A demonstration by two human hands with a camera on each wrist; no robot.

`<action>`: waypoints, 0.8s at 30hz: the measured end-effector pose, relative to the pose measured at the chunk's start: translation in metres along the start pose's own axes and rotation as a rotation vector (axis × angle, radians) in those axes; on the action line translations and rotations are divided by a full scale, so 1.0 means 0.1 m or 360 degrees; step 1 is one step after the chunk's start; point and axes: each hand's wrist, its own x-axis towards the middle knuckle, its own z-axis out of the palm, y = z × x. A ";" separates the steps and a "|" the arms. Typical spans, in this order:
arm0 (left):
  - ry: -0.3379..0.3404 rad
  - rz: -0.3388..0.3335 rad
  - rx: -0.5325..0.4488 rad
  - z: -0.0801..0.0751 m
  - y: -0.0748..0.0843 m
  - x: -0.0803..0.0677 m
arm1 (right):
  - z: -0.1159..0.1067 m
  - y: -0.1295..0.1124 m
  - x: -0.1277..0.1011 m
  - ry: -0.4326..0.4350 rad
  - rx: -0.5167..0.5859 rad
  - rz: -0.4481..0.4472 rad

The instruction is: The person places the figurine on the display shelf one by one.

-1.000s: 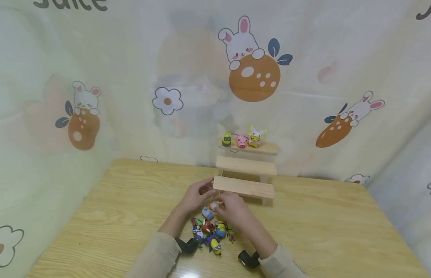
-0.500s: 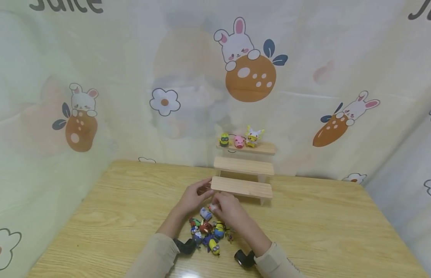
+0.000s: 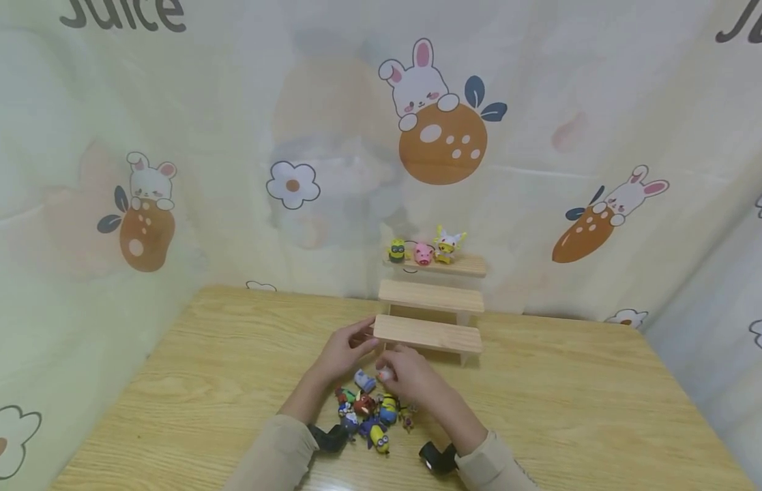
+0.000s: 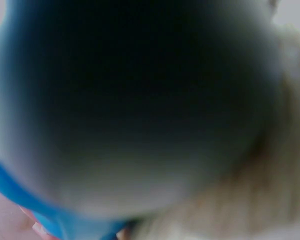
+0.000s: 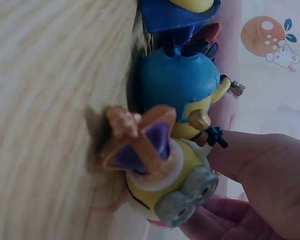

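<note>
**Lifting one small figure out of the pile**

My right hand (image 3: 411, 376) curls its fingertips round a small pale pink-and-white toy figure (image 3: 386, 373), which sits at 12 o'clock of the heap of little coloured plastic figures (image 3: 371, 412) on the light wooden table (image 3: 571, 409). My left hand (image 3: 344, 348) rests with relaxed fingers against the left end of the bottom step of the pale wooden three-step stand (image 3: 428, 332), steadying it. I keep the pinch light and lift straight up, clear of neighbouring figures.
</note>
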 end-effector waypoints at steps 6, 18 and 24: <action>-0.0005 -0.0003 0.0003 0.04 0.00 0.00 | 0.00 0.05 -0.03 0.0016 0.0040 0.0060; 0.0027 0.0009 0.0044 0.02 0.01 0.00 | -0.16 0.19 -0.08 -0.0032 0.0096 -0.0111; 0.0017 -0.0016 0.0011 0.02 0.04 -0.02 | -0.29 0.24 -0.13 0.0030 0.0257 -0.0059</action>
